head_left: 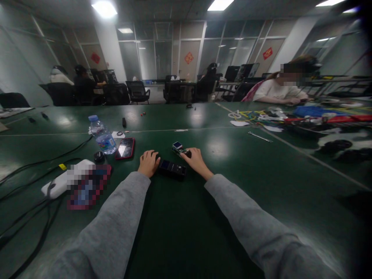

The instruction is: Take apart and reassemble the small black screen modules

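My right hand [198,161] pinches a small circuit board [178,147] with a little screen at its far end. A dark part of it shows at the fingertips. My left hand [148,162] lies on the green table with its fingers spread and curved, just left of a black handheld device [172,169]. That device has a small dark screen at its left end and rests flat between my two hands. Whether my left thumb touches it, I cannot tell.
On the left are a water bottle [103,135], a red-edged phone [125,148], a white power bank [68,178], a second phone [90,188] and black cables [43,221]. A wrench [260,136] and tangled wires [250,115] lie right. A person [279,91] sits beyond.
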`<act>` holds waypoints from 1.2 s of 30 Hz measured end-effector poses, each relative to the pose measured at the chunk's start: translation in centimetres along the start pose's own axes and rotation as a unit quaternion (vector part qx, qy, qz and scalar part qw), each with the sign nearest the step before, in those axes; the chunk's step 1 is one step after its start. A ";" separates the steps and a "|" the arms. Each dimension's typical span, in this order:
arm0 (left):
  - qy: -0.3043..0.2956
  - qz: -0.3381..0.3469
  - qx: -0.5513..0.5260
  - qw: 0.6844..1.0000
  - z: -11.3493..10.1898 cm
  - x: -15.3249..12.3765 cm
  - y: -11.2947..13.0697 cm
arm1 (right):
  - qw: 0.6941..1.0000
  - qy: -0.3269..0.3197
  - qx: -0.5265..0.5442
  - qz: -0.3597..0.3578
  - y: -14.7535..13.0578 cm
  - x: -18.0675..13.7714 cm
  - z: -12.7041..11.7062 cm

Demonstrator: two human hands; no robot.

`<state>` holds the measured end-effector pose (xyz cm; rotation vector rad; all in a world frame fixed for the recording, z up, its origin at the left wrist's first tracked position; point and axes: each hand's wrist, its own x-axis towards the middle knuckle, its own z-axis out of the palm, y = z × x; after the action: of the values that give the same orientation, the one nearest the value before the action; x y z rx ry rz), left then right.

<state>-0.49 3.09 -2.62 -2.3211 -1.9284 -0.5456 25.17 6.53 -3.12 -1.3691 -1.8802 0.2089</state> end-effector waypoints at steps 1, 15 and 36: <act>0.000 0.002 0.000 1.000 0.0 0.0 0.0 | 1.000 -0.008 0.005 0.001 -0.1 0.0 -0.1; 0.003 0.006 -0.007 1.000 0.3 -0.1 -0.2 | 0.994 -0.021 0.012 -0.104 -0.5 -0.4 -0.1; -0.010 0.006 -0.014 1.000 -0.1 -0.1 0.0 | 0.994 -0.048 0.031 -0.092 -0.9 -0.5 -0.6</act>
<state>-0.55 2.95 -2.58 -2.3619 -1.9246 -0.5539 25.04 5.54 -2.48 -1.1548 -2.0497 0.2418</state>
